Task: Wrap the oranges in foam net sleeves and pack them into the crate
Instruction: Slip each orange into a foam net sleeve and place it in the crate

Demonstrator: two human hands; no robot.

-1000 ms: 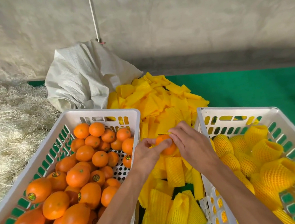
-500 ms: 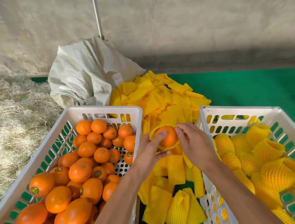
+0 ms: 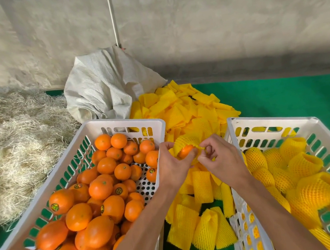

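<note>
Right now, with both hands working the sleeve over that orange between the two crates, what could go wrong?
1. The orange is only partly inside the sleeve, with its near side bare; it could slip out before it reaches the right crate.
2. The left hand and right hand hold it over the loose sleeves in the gap, so a dropped orange might land there.
3. The right hand's pinch could tear the net.
</note>
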